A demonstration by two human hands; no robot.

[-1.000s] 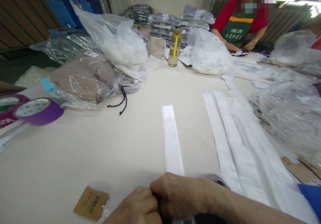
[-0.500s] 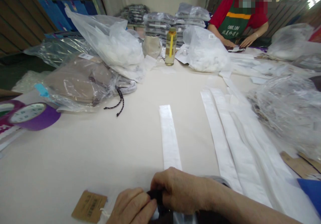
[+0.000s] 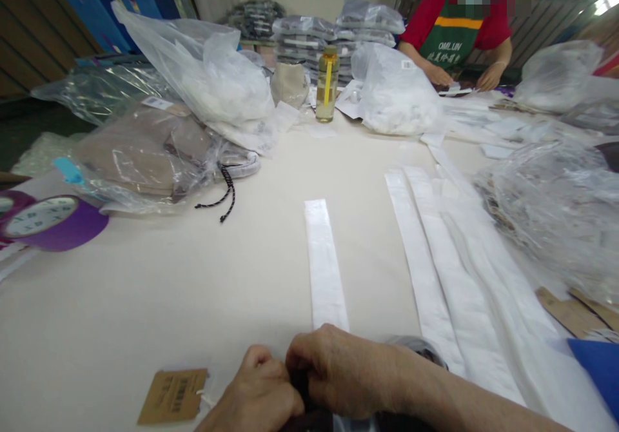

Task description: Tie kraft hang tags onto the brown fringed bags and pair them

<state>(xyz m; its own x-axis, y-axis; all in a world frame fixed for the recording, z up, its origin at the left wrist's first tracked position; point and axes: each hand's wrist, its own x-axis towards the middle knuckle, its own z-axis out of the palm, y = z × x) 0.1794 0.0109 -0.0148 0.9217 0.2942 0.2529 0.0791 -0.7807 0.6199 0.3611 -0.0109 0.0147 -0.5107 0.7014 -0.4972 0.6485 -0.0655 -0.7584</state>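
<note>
At the near edge of the desk (image 3: 145, 303) the left hand (image 3: 256, 398) and right hand (image 3: 341, 374) clamp their fingers on a dark thing (image 3: 302, 387) — its direction is hidden. Just beyond, a white strip (image 3: 324, 271) lies lengthwise toward the far edge.

You hold one dark item (image 3: 313, 414) in the grip of two hands, your left hand (image 3: 256, 396) and right hand (image 3: 338, 371). On the surface (image 3: 145, 290) you can count:

- one brown tag (image 3: 173, 395)
- one lone white strip (image 3: 324, 264)
- one bottle (image 3: 327, 84)
- one purple tape roll (image 3: 53, 222) fully in view
- two bags of white goods: the left white bag (image 3: 217, 90) and the right white bag (image 3: 396, 97)
</note>
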